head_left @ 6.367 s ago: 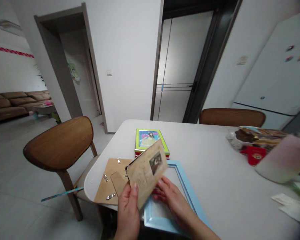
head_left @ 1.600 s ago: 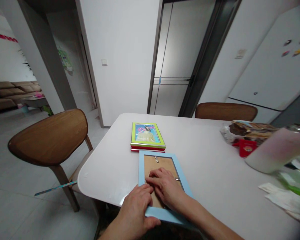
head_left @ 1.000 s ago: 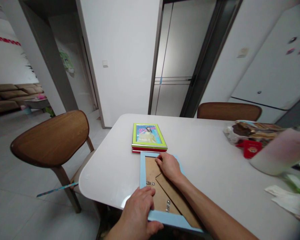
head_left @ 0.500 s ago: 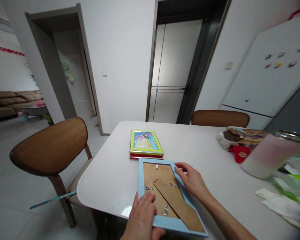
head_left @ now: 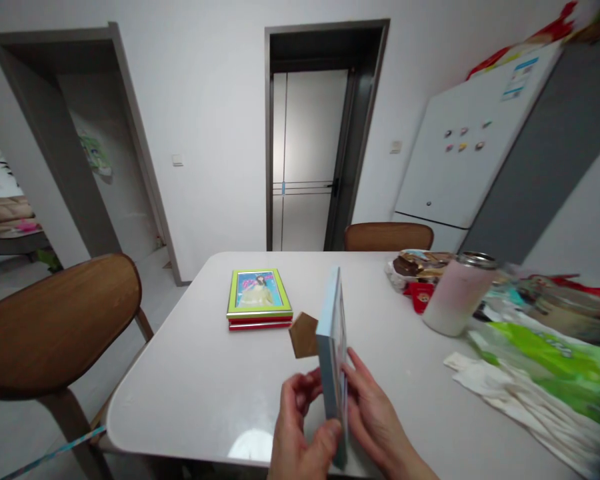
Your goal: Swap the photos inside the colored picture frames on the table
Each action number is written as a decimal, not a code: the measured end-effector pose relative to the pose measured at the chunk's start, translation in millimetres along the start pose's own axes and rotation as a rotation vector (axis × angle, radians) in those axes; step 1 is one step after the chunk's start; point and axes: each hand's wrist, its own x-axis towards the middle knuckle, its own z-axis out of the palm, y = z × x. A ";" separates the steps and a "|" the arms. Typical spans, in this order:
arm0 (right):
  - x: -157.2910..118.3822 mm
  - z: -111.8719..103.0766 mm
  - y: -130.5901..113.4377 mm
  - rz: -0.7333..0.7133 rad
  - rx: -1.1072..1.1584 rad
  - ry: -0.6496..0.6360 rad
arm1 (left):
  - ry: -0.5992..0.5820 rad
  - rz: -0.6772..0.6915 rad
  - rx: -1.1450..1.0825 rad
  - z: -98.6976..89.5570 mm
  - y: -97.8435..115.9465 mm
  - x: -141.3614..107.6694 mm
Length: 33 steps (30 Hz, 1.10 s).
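A light blue picture frame (head_left: 330, 343) stands on edge above the near part of the table, seen almost side-on. Its brown easel leg (head_left: 304, 335) juts out to the left. My left hand (head_left: 304, 427) grips the lower near part of the frame, thumb on the near edge and fingers behind. On the right side, my right hand (head_left: 373, 413) holds the frame with fingers against its face. Farther off lies a green picture frame (head_left: 260, 293) with a picture of a figure in a yellow dress, stacked on a red frame (head_left: 260, 324).
The white table (head_left: 195, 380) has a pink-white tumbler (head_left: 461, 293), a red packet (head_left: 420, 297), a green plastic package (head_left: 555, 360) and a white cloth (head_left: 510, 393) on its right. Wooden chairs stand at the left (head_left: 65, 320) and far side (head_left: 387, 236).
The blue frame has turned from lying back-up to standing on edge, its leg now swung out to the left. Both hands have shifted their hold, and the view has turned right.
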 end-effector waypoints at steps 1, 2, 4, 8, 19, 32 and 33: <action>7.1 -7.4 -11.0 -0.037 -0.042 0.034 | 0.005 -0.009 -0.018 2.3 5.3 9.3; 15.8 -16.4 -23.3 -0.074 -0.124 0.063 | 0.001 -0.016 -0.022 3.5 9.2 19.1; 36.9 -36.5 -48.9 -0.137 -0.412 0.130 | -0.032 -0.039 0.076 3.8 9.3 37.6; 82.1 -70.2 -88.0 -0.211 -1.010 0.203 | -0.127 -0.178 0.424 4.7 -22.4 58.5; 140.9 -104.2 -95.6 -0.282 -1.583 0.254 | -0.137 -0.225 1.034 12.4 -62.2 75.2; 121.9 24.1 -28.0 -0.723 -1.739 -0.151 | 0.194 -0.205 0.663 -70.8 -41.3 98.6; 120.3 42.8 -15.9 -0.752 -1.731 -0.223 | 0.255 -0.220 0.594 -81.8 -39.7 103.7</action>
